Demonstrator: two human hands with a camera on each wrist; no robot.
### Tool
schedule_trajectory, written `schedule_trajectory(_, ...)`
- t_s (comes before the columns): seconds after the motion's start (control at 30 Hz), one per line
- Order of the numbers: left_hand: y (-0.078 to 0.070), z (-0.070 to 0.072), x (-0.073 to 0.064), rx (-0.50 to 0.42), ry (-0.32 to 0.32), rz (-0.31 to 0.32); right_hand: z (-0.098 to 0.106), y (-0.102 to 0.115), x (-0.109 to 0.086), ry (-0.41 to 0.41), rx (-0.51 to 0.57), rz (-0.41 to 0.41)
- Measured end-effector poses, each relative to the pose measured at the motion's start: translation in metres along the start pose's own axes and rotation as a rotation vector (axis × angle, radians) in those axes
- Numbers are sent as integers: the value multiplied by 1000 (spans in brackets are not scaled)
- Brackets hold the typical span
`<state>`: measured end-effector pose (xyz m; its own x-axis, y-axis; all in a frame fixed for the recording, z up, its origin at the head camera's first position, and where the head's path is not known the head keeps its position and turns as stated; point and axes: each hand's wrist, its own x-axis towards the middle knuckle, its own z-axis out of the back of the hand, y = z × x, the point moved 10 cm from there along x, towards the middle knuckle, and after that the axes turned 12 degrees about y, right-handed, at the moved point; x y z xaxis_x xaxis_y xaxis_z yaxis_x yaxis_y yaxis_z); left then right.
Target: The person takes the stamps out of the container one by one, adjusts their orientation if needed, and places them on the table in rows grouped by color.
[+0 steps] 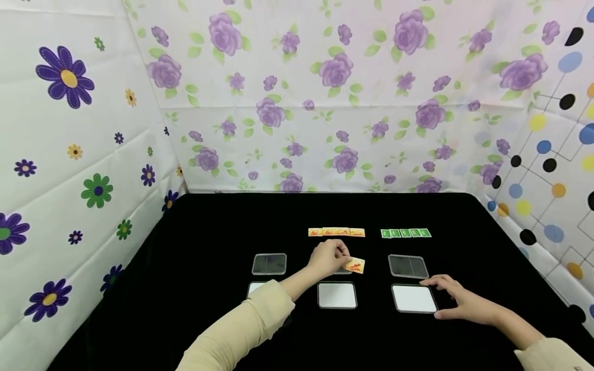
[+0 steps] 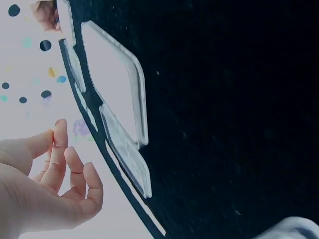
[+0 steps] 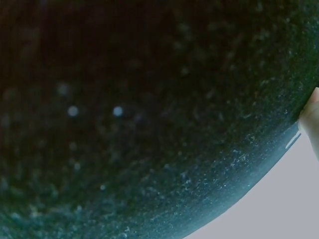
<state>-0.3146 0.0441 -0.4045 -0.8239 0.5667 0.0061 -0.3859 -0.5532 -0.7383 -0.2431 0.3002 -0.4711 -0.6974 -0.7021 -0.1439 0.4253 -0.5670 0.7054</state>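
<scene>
My left hand point(image 1: 328, 257) pinches a small yellow card point(image 1: 355, 265) with a red picture between thumb and index finger. It holds the card over the table, partly hiding the middle back clear tray point(image 1: 342, 271). In the left wrist view, thumb and index fingertip meet and the other fingers bend loosely; the card is hidden there. My right hand point(image 1: 457, 301) rests at the right edge of a tray with a white panel point(image 1: 414, 299), thumb and index finger spread at its two corners. Only a fingertip point(image 3: 310, 119) shows in the right wrist view.
At the back lie a row of yellow cards point(image 1: 336, 232) and a row of green cards point(image 1: 406, 233). Clear trays stand at left point(image 1: 269, 264) and right point(image 1: 408, 266). Nearer are a middle white tray point(image 1: 337, 295) and another white tray point(image 1: 256, 287), partly behind the left sleeve.
</scene>
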Motion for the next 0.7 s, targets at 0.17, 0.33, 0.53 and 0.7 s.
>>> schedule_trajectory(0.17,12,16,-10,-23,-59,12,1,0,-1,-3,-7,6)
schedule_trajectory(0.33,29,33,-17,46,-129,75,0,-1,-4,-21,-31,0)
schedule_trajectory(0.53,55,60,-21,106,-227,172,-2,-3,-4,-19,-48,-22)
schedule_trajectory(0.7,77,82,-22,109,-269,269,-1,-1,-1,-20,-60,-29)
